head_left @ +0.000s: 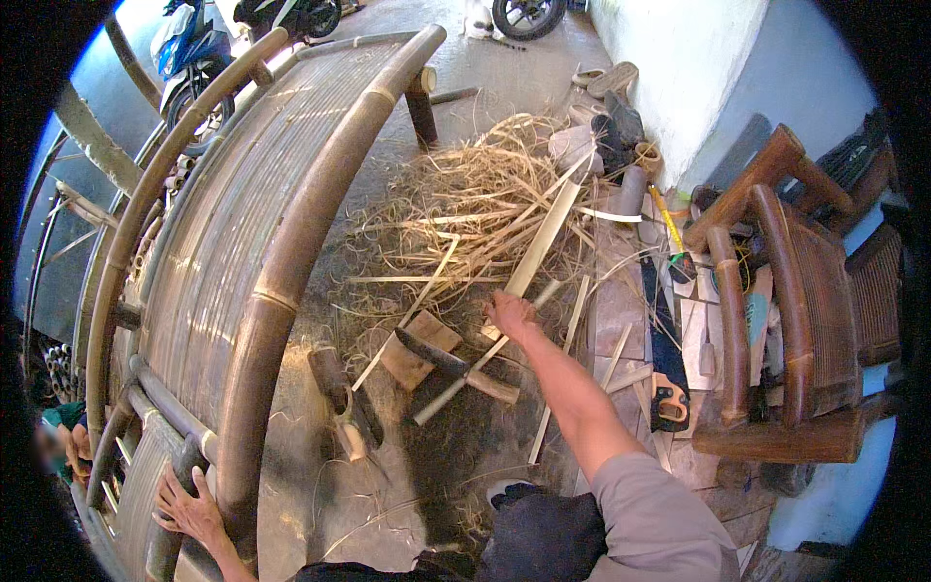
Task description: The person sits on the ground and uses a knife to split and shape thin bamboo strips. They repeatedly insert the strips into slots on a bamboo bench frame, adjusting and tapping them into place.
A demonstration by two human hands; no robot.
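Note:
My left hand (194, 509) rests with spread fingers on the bamboo armrest (173, 475) at the near end of a long bamboo bench (238, 194). My right hand (511, 315) reaches forward, its fingers closed on the near end of a flat, pale bamboo slat (545, 238). The slat's far end lies across a heap of bamboo shavings (475, 184). Just below that hand, a curved, dark-bladed knife (427, 351) with a wooden handle lies over a wooden block (415, 367) and a thin bamboo stick (446, 400).
A handsaw (669, 398) with an orange handle and a yellow tape measure (669, 221) lie to the right. Beside them stands brown bamboo furniture (795, 301) along the wall. A mallet-like wooden tool (332, 378) lies near the bench. Motorbikes (189, 73) and a cat (478, 19) are at the back.

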